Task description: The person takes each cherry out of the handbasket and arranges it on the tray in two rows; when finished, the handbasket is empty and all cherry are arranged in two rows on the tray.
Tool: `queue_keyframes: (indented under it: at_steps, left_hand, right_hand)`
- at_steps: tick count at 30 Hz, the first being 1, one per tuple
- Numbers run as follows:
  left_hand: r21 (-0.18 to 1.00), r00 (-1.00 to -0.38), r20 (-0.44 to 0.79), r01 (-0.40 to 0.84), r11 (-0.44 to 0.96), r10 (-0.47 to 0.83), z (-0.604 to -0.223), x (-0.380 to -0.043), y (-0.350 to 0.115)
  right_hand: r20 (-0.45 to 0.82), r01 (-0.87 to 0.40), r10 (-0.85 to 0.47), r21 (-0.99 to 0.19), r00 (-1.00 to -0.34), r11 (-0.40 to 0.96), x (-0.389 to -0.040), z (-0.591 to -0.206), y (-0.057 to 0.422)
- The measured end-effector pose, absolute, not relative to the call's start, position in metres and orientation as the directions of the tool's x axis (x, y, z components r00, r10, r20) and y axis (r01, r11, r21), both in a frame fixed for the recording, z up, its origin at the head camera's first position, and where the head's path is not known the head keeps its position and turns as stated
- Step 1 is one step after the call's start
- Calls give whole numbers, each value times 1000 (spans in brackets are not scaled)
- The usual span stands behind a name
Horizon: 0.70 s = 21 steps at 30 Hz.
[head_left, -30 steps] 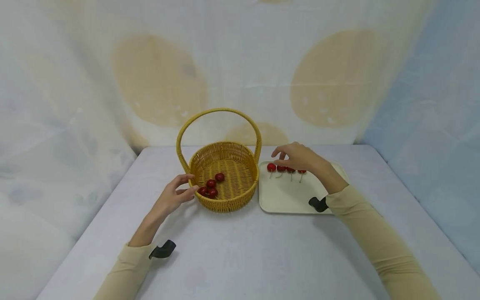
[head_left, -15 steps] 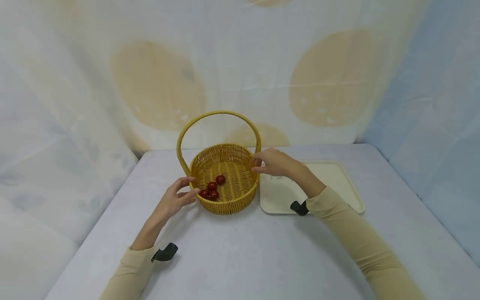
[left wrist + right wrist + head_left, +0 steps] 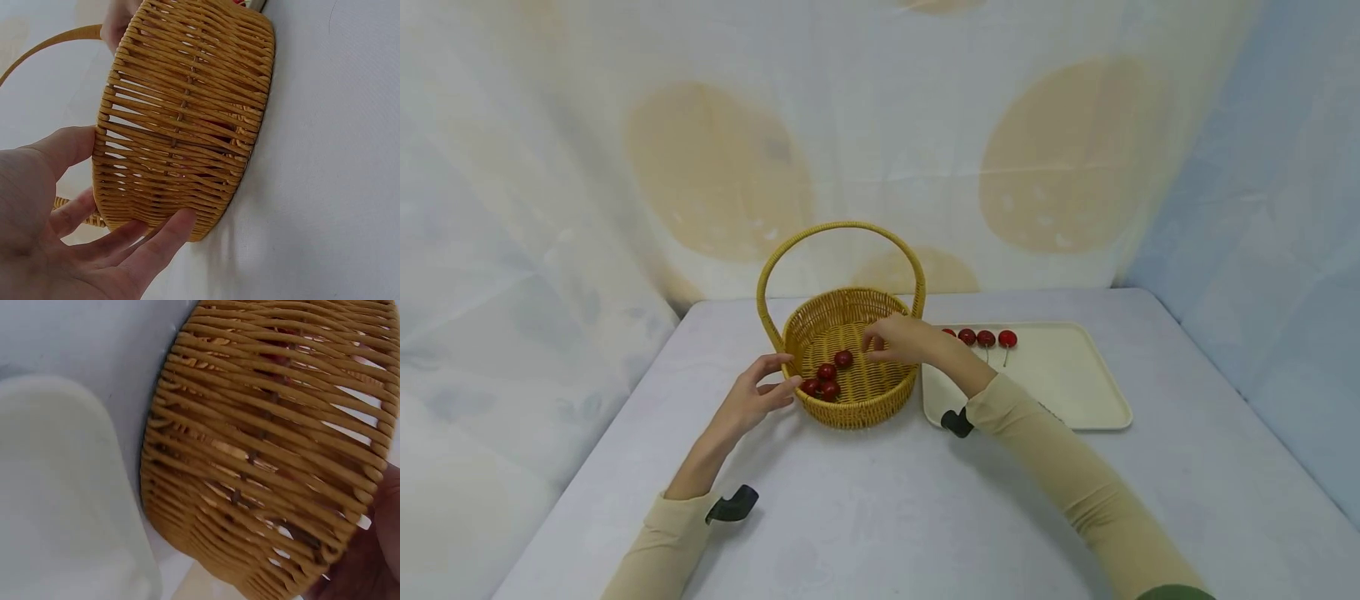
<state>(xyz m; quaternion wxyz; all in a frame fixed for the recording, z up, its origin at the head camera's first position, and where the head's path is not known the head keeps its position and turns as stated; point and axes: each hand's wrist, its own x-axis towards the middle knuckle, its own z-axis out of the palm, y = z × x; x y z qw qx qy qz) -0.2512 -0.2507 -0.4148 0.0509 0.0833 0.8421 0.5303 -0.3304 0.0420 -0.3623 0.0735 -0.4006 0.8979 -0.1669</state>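
A yellow wicker basket (image 3: 850, 415) with a tall hoop handle stands on the table, with several dark red cherries (image 3: 827, 372) at its left side. My left hand (image 3: 751, 398) rests on its left edge, the thumb at the rim and the fingers lying along the outer wall. Through the weave of the basket (image 3: 181, 106) a little red shows. My right hand (image 3: 901, 340) reaches over the right rim into the basket, its fingers bent downward. Whether a cherry is between those fingertips cannot be told; in the right wrist view the basket wall (image 3: 269, 425) hides them.
Right of the basket lies a cream tray (image 3: 1060, 375) with several stemmed cherries (image 3: 986, 338) in a row along its far side. The right forearm crosses above the tray's near left corner. A patterned curtain (image 3: 880, 150) hangs behind the table (image 3: 865, 500).
My right hand has moved left from above the row of cherries on the tray, across the basket's rim and into the basket. The left hand has stayed at the basket's left edge.
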Motion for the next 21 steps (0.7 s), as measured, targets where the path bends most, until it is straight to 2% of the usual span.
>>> queue_keyframes:
  at_steps: [11, 16, 21]
  left_hand:
    - [898, -977, 24, 114, 425, 211, -415, -254, -247]
    - [902, -979, 17, 103, 420, 203, -414, -254, -247]
    - [905, -980, 10, 93, 414, 198, -414, -253, -248]
  right_hand:
    - [-31, -686, -748, -374, -663, 624, -344, -376, 16]
    - [-27, -707, -762, -351, -647, 614, -347, -379, 2]
    - [-50, -740, -795, -334, -604, 583, -350, -381, -9]
